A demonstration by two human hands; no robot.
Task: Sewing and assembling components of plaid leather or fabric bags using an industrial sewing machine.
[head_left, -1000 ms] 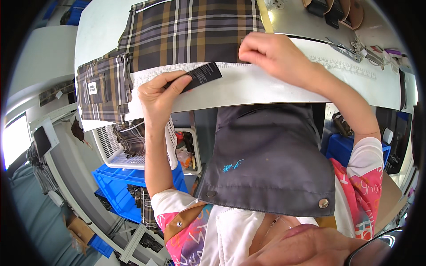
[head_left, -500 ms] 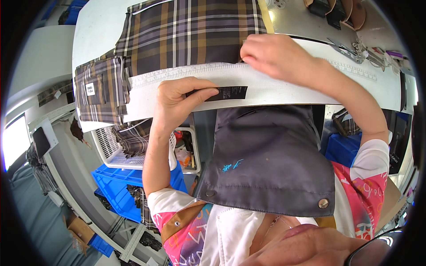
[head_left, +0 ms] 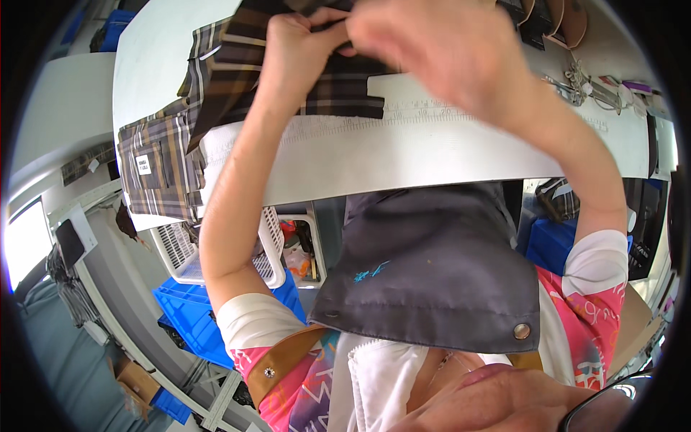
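Plaid fabric [head_left: 230, 72] in brown, black and white is lifted and folded over at the top of the white table [head_left: 403, 155]. My left hand [head_left: 296, 54] pinches it, fingertips partly hidden. My right hand [head_left: 439, 54], blurred by motion, is beside my left fingertips over the fabric; what its fingers hold is unclear. A smaller plaid piece with a patch pocket and white label [head_left: 144, 164] lies at the table's left end. A printed scale [head_left: 425, 113] runs along the table below the fabric.
A white basket [head_left: 180, 252] and blue crate [head_left: 194, 324] stand below the table's left side, a tray of small items [head_left: 299, 255] beside them. Another blue bin [head_left: 540, 245] is under the right side. Scissors [head_left: 576, 90] and dark holders [head_left: 540, 21] sit at upper right.
Both hands have moved upward, my left hand markedly, onto the fabric, which is now lifted and bunched. The black label strip that was in my left hand is out of sight.
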